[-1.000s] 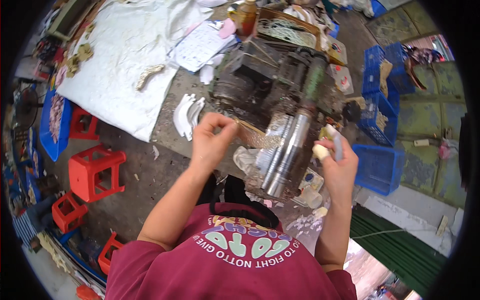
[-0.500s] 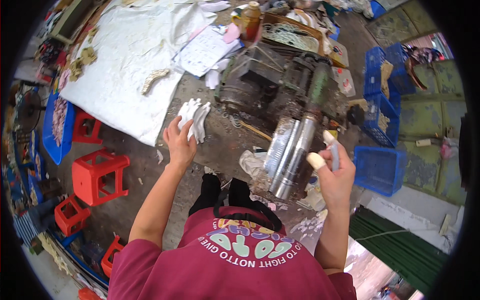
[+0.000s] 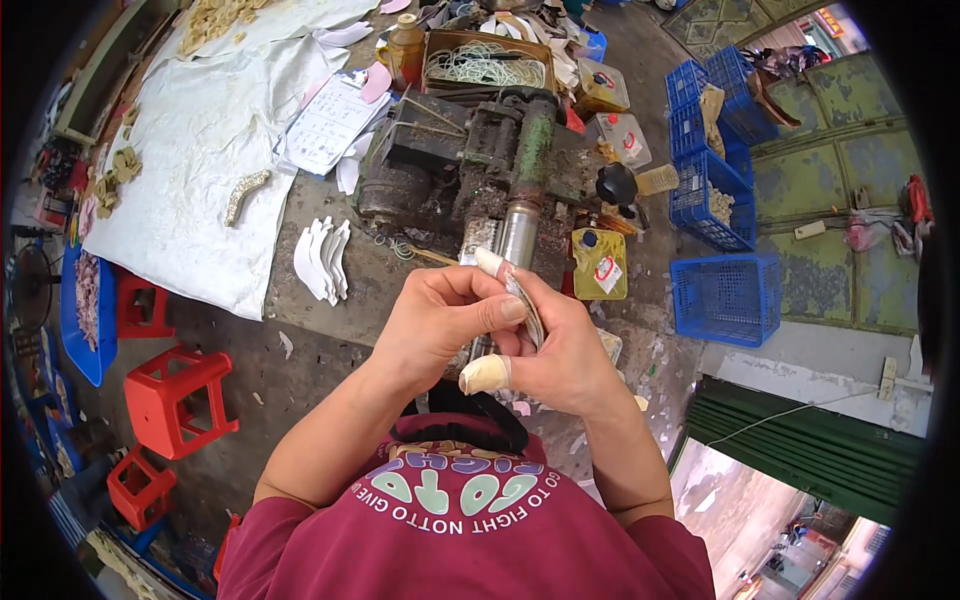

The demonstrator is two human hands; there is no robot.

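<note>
In front of my chest, over the machine's front end, both hands meet on a thin, curved greyish piece [image 3: 530, 308]. My left hand [image 3: 440, 318] pinches its near side between thumb and fingers. Around its other side closes my right hand [image 3: 565, 350], with pale coverings on the thumb and one fingertip. The fingers hide much of the piece, so its full shape cannot be made out. Left of my hands, several curved white pieces [image 3: 322, 260] lie bunched on the table. Behind my hands is a worn machine [image 3: 440, 165] with a shiny metal roller [image 3: 518, 235], partly covered by them.
A white cloth [image 3: 210, 190] bears a glittery curved strip [image 3: 245, 195]. Handwritten papers [image 3: 325, 125] lie beside the machine. Yellowish containers [image 3: 600, 265] and blue crates [image 3: 725, 295] stand right. Red stools [image 3: 180, 400] and a blue tray [image 3: 88, 310] are at left.
My left hand has left the white pieces and moved right to grip the greyish piece. My right hand has come inward with that piece. The view has shifted, moving the machine leftward in the picture.
</note>
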